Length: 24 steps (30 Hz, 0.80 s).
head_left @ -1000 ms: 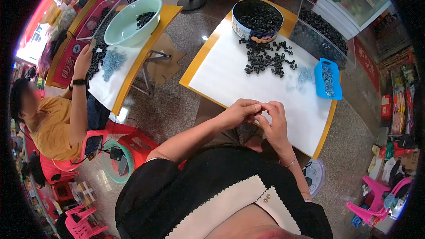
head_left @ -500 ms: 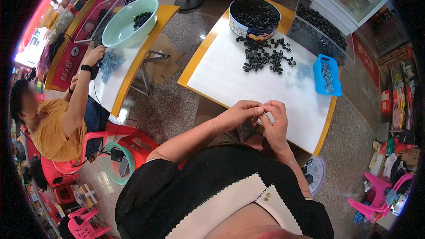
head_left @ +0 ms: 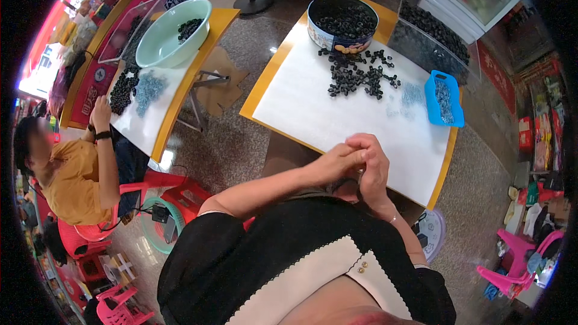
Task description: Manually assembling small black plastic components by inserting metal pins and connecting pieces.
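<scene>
Just over the near edge of the white-topped table (head_left: 313,105), both hands meet. My left hand (head_left: 338,162) comes in from the left with its fingers closed, its tips against the other hand. My right hand (head_left: 374,171) curls over those fingertips, also closed. Whatever they grip, if anything, is hidden by the fingers. Farther back on the table lies a loose spread of small black parts (head_left: 355,77). To the right of it are small clear bluish pieces (head_left: 413,94), and a blue plastic basket (head_left: 431,99) with more such pieces inside.
A round tin (head_left: 322,41) full of black parts stands at the table's back, beside a clear bin (head_left: 415,51) of them. On the left, a co-worker (head_left: 81,174) sits at another table with a pale green basin (head_left: 150,48). A red stool (head_left: 180,195) stands between us.
My fingers have drawn closer together, the right hand now curled over the left fingertips. The co-worker's hand has pulled back from near the basin toward the body, uncovering a pile of black parts.
</scene>
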Tool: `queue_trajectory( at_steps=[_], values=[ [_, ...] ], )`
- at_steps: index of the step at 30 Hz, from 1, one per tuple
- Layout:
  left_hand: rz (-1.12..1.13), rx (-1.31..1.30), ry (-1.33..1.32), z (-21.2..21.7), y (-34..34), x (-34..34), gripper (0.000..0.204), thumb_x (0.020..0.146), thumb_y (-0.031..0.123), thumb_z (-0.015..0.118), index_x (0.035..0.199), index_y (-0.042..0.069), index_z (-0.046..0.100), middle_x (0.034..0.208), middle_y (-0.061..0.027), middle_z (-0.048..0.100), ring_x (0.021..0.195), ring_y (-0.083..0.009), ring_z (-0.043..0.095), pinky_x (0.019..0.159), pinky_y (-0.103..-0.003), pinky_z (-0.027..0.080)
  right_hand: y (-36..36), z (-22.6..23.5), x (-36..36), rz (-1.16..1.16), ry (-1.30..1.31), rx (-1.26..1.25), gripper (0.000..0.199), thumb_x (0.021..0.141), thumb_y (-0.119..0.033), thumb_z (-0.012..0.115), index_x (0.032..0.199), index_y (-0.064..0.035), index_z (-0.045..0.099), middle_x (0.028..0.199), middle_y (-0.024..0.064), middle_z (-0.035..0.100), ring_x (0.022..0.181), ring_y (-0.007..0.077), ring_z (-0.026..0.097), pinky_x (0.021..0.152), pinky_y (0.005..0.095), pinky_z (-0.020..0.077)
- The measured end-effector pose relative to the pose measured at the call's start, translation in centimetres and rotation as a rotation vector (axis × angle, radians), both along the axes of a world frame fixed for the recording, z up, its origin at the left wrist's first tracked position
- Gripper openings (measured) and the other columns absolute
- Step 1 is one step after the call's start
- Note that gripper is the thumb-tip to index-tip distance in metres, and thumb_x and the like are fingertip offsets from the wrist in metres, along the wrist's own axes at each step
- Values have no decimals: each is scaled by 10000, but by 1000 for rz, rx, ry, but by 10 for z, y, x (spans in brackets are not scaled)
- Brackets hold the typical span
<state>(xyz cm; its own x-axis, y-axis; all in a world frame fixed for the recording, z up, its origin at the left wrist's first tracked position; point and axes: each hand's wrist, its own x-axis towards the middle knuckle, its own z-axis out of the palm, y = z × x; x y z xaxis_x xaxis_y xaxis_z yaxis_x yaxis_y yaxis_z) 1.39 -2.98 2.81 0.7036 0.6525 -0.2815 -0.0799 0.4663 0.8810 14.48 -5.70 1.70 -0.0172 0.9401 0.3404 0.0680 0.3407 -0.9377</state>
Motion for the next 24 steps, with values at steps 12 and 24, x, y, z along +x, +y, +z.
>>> queue_trajectory(
  at_steps=[12, 24],
  values=[
    [163, -61, -95, -32, -21, 16, 343, 943, 293, 453, 1033, -20, 561, 943, -57, 583, 858, -114, 548, 746, -258, 474, -5, -8, -5, -110, -40, -13, 342, 960, -233, 359, 806, 14, 541, 837, 88, 542, 748, 162, 522, 698, 274, 425],
    [179, -195, -167, -30, 5, -6, 420, 895, 463, 499, 1019, 68, 569, 659, 35, 406, 577, -67, 354, 500, -218, 322, 10, -2, 21, -25, -334, 79, 198, 811, -29, 590, 1009, -16, 593, 1027, 96, 561, 903, 184, 550, 805, 278, 444]
  ],
)
